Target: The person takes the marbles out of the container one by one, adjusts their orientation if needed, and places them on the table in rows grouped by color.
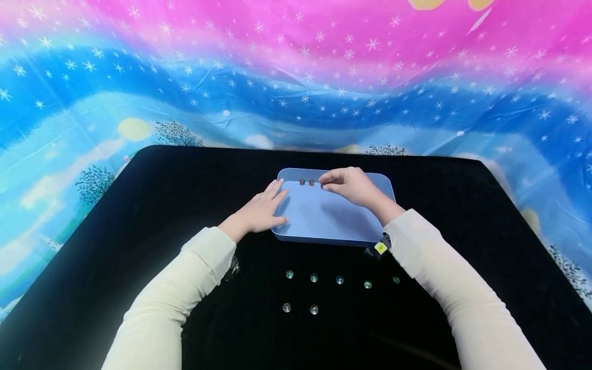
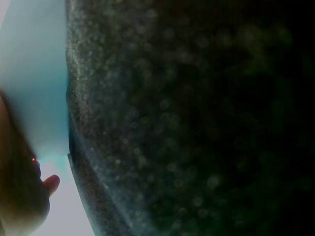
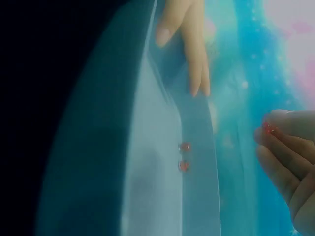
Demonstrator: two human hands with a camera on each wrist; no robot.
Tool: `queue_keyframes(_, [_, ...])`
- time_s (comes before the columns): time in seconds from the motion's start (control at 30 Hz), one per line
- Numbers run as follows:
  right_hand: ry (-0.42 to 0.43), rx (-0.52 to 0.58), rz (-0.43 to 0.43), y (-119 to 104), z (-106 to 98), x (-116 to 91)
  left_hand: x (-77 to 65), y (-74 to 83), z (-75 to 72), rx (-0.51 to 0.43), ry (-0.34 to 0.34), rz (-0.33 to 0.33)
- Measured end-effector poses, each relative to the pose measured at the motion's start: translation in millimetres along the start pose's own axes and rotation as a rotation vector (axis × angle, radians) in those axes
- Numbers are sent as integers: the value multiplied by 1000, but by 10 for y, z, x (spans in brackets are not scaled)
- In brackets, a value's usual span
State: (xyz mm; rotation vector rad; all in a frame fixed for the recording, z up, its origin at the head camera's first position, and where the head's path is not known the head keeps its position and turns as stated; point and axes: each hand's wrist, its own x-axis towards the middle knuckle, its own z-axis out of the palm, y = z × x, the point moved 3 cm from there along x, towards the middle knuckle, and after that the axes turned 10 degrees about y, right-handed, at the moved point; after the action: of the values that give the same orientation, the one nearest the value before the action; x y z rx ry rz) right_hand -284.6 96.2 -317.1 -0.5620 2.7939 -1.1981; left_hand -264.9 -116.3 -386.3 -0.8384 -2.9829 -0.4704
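A shallow blue tray [image 1: 333,240] lies on the black-covered table. Two small red marbles [image 3: 184,156] sit side by side inside it, along the far wall. Over the tray's far side, my right hand [image 1: 352,186] pinches another red marble [image 3: 268,127] between thumb and fingertips. My left hand [image 1: 260,209] is spread at the tray's left end, fingers straight and laid over its rim. In the left wrist view, the tray wall [image 2: 39,78] is blurred and only part of a hand shows at the lower left.
On the black table cover [image 1: 152,216], several clear glass marbles lie in two rows in front of the tray; one is a greenish marble [image 1: 367,284] and another a front-row marble [image 1: 287,308]. A snowflake-printed cloth backdrop [image 1: 296,77] hangs behind the table's far edge.
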Motion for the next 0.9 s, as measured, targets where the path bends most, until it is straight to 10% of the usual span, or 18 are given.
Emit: queue_keyframes(0.9, [-54, 226, -138, -108, 163, -796, -7, 7, -11, -6, -1, 16])
